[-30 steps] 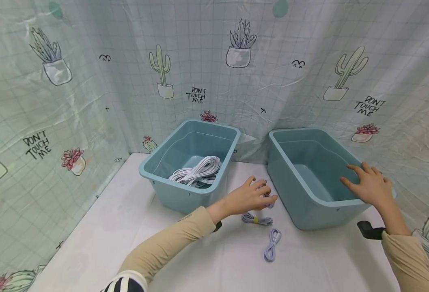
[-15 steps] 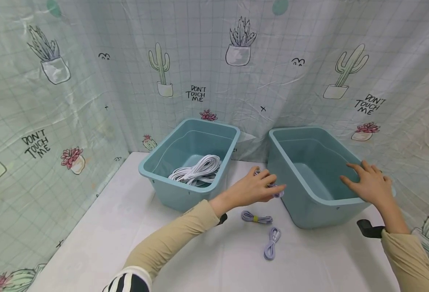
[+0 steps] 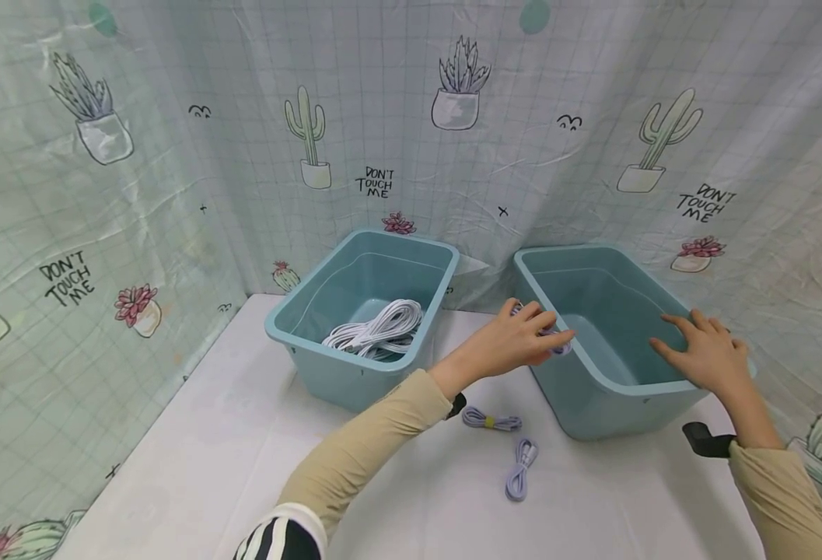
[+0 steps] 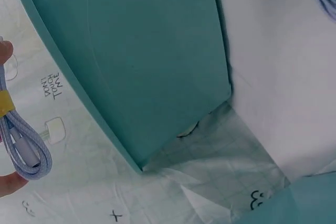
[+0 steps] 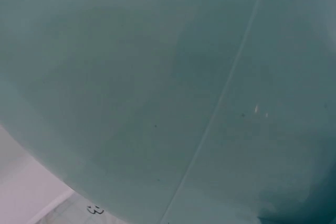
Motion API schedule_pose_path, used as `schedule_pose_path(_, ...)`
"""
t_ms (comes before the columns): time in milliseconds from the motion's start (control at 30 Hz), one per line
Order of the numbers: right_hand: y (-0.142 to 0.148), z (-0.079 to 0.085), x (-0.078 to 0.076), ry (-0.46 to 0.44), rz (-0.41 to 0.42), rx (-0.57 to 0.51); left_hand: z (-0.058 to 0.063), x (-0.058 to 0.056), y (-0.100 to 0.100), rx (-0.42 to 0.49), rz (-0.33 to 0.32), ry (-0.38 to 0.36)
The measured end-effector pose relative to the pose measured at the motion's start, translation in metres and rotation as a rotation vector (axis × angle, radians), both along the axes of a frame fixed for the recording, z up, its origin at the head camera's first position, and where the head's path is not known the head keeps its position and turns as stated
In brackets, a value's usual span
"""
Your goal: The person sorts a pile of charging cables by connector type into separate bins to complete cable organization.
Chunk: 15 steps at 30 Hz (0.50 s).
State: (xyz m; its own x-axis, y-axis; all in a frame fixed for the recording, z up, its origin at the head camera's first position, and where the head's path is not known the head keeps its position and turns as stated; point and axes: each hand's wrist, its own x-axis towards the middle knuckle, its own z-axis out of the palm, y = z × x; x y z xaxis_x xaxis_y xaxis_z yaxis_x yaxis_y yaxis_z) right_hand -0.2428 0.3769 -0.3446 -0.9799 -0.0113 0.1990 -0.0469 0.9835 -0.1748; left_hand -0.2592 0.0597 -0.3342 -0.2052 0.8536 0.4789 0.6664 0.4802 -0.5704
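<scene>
My left hand (image 3: 512,340) pinches a coiled lavender charging cable (image 4: 29,148) between thumb and fingers, held in the air at the left rim of the right blue-green bin (image 3: 557,311). A yellow tie (image 4: 6,103) wraps the coil, seen at the edge of the left wrist view. My right hand (image 3: 713,354) rests on this bin's right rim, fingers spread, with nothing in its grasp. Its wrist view shows only the bin's wall (image 5: 157,103). Two more lavender cables lie on the table: one bundled with a yellow tie (image 3: 491,421), one looped (image 3: 521,469) nearer me.
A second blue-green bin (image 3: 344,362) stands to the left, with coiled white cables (image 3: 383,327) inside. Both bins sit on a white table (image 3: 208,451) against a curtain (image 3: 397,140) printed with cacti.
My left hand has lifted the lavender cable coil from the table between the bins and carried it up and right to the right bin's rim. The right hand has stayed put.
</scene>
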Motion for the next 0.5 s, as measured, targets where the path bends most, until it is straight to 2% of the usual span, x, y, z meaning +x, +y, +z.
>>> schedule_pose_path(167, 0.001, -0.002, 0.001, 0.006, 0.008, 0.005, 0.008, -0.007, 0.016, -0.033, 0.009, -0.034)
schedule_pose_path(500, 0.001, -0.002, -0.001, 0.006, -0.009, 0.009, 0.025, -0.015, 0.045, -0.114, 0.055, -0.04)
